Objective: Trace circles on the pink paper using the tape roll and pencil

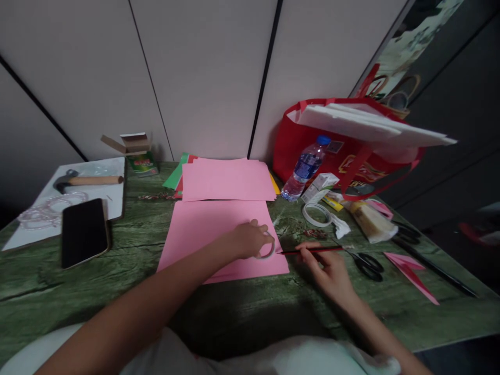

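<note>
Centre of frame: from my remote post I see the left hand (252, 240) holding a pale ring (273, 246) over the right part of a pink sheet (219, 221). Its fingers are bent and clamped on the ring's left side; whether the ring lies flat or tilted, I cannot tell. Right of centre, the right hand (326, 268) has thumb and fingers closed on a slim red-and-black pencil (291, 252), nearly level across the frame, its left end just beside the ring. I cannot tell whether the 2 touch.

Handling: in my judgement, the ring is best pressed down with 2 or more fingertips spread around it, since pressure on 1 side may let it rock or slide. I would hold the pencil steeper, its point close to the rim, and bear lightly, as the sheet may shift or crease.

Appearance: the ring is a narrow whitish band, partly hidden by the fingers. The pink sheet is plain and lies on a green table (133, 229); behind it, at upper centre, I note a stack of pink paper (230, 179).
</note>
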Demonstrator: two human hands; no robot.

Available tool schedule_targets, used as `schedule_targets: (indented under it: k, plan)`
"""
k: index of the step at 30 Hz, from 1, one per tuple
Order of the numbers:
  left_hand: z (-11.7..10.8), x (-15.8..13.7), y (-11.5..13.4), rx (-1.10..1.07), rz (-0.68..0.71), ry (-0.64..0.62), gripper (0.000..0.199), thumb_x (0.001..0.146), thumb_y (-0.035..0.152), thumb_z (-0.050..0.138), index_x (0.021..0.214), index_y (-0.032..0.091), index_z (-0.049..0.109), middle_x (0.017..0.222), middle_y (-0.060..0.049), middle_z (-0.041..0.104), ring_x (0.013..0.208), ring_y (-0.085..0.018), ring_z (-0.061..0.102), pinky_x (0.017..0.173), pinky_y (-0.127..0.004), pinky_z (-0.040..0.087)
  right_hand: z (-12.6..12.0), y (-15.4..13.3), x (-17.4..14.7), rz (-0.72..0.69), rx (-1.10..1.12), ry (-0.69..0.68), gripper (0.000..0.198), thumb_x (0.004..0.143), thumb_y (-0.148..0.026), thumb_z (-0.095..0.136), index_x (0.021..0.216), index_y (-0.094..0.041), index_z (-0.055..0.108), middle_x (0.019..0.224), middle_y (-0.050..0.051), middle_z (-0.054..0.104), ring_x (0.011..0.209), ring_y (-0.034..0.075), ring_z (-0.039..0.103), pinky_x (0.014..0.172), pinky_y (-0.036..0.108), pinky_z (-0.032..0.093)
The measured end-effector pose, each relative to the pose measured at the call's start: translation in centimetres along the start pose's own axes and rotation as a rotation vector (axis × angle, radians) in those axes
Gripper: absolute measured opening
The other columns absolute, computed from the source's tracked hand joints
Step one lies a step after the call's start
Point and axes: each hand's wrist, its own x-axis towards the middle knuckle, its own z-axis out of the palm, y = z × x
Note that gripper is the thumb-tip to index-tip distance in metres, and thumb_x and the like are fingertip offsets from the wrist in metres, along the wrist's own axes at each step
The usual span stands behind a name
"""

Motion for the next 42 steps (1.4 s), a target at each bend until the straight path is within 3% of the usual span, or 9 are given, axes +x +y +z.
schedule_targets:
  k: [5, 15, 21, 29, 37, 42]
  plan:
    - [0.4, 0.0, 0.1, 0.028, -0.008, 0.04, 0.028, 0.087, 0.01, 0.046, 0.108, 0.023, 0.056, 0.104, -0.006, 0.059, 0.094, -0.018, 0.051, 0.084, -0.029, 0.038, 0.2, 0.0, -0.6, -0.107, -0.101, 0.017, 0.021, 0.088, -0.033, 0.049, 0.087, -0.02, 0.065, 0.077, 0.005, 0.069, 0.069, 0.02, 0.066, 0.065, 0.031, 0.053]
    - [-0.2, 0.0, 0.6, 0.043, -0.016, 0.052, 0.023, 0.084, 0.009, 0.049, 0.1, 0.022, 0.059, 0.099, -0.006, 0.059, 0.085, -0.017, 0.054, 0.08, -0.028, 0.039, 0.4, -1.0, -0.8, -0.298, -0.13, -0.093, 0.015, 0.089, -0.022, 0.047, 0.09, -0.022, 0.062, 0.078, 0.005, 0.07, 0.067, 0.018, 0.066, 0.059, 0.03, 0.053]
    - [0.2, 0.2, 0.5, 0.083, -0.029, 0.093, 0.015, 0.083, 0.02, 0.056, 0.097, 0.023, 0.061, 0.097, -0.007, 0.06, 0.081, -0.019, 0.056, 0.073, -0.03, 0.042, 1.1, -2.6, -0.6, -0.429, -0.1, -0.14, 0.016, 0.087, -0.014, 0.048, 0.093, -0.023, 0.059, 0.07, 0.002, 0.066, 0.055, 0.014, 0.06, 0.049, 0.025, 0.047]
    - [1.1, 0.7, 0.2, 0.131, -0.012, 0.174, 0.013, 0.086, 0.024, 0.051, 0.092, 0.022, 0.063, 0.094, -0.005, 0.062, 0.082, -0.018, 0.059, 0.071, -0.03, 0.044, 2.4, -3.4, 0.2, -0.501, -0.072, -0.235, 0.017, 0.087, -0.012, 0.048, 0.098, -0.022, 0.058, 0.077, 0.003, 0.067, 0.064, 0.013, 0.063, 0.056, 0.025, 0.049]
    - [0.5, 1.0, 0.3, 0.14, -0.005, 0.143, 0.015, 0.086, 0.024, 0.051, 0.094, 0.022, 0.064, 0.093, -0.006, 0.063, 0.076, -0.019, 0.062, 0.062, -0.029, 0.045, 3.9, -4.5, 1.3, -0.758, -0.397, -0.318, 0.025, 0.091, -0.016, 0.039, 0.104, -0.017, 0.06, 0.08, 0.008, 0.069, 0.069, 0.017, 0.064, 0.059, 0.027, 0.047]
    - [0.4, 1.2, 0.2, 0.151, 0.006, 0.135, 0.019, 0.089, 0.025, 0.048, 0.096, 0.023, 0.065, 0.093, -0.005, 0.065, 0.079, -0.019, 0.063, 0.061, -0.029, 0.045, 4.2, -4.9, 1.9, -0.791, -0.456, -0.404, 0.021, 0.087, -0.016, 0.045, 0.101, -0.013, 0.06, 0.078, 0.008, 0.067, 0.066, 0.018, 0.062, 0.054, 0.027, 0.043]
